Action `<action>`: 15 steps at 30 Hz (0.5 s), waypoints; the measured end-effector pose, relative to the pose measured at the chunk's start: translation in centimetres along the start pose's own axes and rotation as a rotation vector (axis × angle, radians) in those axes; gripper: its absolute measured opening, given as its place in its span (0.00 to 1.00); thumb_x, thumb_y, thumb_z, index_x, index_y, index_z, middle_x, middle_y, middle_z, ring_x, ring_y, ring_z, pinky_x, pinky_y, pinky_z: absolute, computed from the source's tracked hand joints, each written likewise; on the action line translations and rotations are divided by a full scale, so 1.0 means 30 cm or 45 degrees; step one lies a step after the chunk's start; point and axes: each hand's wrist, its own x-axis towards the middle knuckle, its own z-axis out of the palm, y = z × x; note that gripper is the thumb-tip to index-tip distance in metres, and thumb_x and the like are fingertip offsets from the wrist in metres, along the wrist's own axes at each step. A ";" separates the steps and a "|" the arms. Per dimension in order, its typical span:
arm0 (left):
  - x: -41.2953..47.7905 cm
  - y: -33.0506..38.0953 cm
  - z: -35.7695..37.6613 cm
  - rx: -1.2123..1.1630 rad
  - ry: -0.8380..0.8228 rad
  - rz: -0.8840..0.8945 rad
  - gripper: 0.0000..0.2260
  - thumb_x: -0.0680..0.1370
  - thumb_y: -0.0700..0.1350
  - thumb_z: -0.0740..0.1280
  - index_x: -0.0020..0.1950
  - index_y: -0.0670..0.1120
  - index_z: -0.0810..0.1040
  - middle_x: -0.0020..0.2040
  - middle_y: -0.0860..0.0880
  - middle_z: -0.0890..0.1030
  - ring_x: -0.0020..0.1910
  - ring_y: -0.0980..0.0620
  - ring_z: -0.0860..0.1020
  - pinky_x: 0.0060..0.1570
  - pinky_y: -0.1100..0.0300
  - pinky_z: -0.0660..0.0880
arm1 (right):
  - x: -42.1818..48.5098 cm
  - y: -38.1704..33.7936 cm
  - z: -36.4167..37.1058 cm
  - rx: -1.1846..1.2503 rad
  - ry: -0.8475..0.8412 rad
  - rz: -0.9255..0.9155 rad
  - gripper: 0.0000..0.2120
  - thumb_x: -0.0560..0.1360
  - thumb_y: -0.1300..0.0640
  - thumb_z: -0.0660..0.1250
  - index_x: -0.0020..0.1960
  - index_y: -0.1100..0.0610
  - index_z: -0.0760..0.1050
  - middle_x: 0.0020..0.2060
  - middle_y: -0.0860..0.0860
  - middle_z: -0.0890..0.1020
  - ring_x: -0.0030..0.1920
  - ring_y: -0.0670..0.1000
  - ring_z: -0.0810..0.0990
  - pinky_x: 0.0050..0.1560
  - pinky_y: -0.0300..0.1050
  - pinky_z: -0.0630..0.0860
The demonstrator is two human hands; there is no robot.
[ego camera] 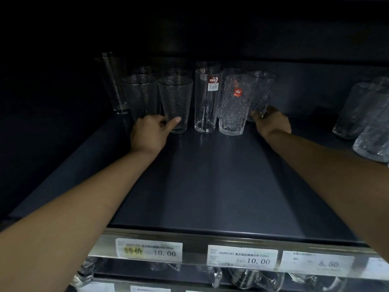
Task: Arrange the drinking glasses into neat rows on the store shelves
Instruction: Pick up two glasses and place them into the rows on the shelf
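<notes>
Head view. Dark shelf [210,175], glasses grouped at its back. Landmark: tall plain glass [205,102], red label, upright. Just left of it, tapered glass [175,102]; left hand [150,131] curled round its base, thumb across the front. Just right of the landmark, textured glass [233,106]; beyond that, second tapered glass [262,91], right hand [271,121] gripping its base

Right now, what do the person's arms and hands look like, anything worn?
The left arm and right arm are bare, no sleeves in view. The left hand and right hand carry no gloves, and no watch, bracelet or ring shows in the dim light.
</notes>
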 end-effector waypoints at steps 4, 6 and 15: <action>-0.004 0.006 -0.001 -0.020 -0.003 -0.031 0.24 0.76 0.63 0.67 0.37 0.43 0.80 0.30 0.46 0.80 0.30 0.46 0.81 0.36 0.49 0.80 | -0.012 -0.005 -0.008 0.010 0.028 -0.012 0.26 0.78 0.40 0.63 0.67 0.57 0.75 0.65 0.59 0.78 0.66 0.61 0.75 0.62 0.52 0.74; -0.003 0.000 0.001 -0.029 -0.005 -0.040 0.24 0.75 0.64 0.67 0.37 0.43 0.81 0.31 0.45 0.81 0.31 0.45 0.81 0.36 0.48 0.80 | -0.019 -0.004 -0.015 0.037 0.023 -0.014 0.26 0.79 0.41 0.64 0.67 0.58 0.75 0.65 0.59 0.78 0.66 0.61 0.75 0.63 0.51 0.74; -0.043 0.043 -0.023 -0.275 0.031 -0.302 0.21 0.72 0.63 0.71 0.42 0.44 0.79 0.36 0.45 0.83 0.35 0.47 0.84 0.39 0.47 0.83 | -0.078 0.034 -0.137 0.299 -0.276 0.065 0.23 0.78 0.43 0.67 0.68 0.54 0.77 0.62 0.50 0.80 0.61 0.53 0.78 0.64 0.42 0.73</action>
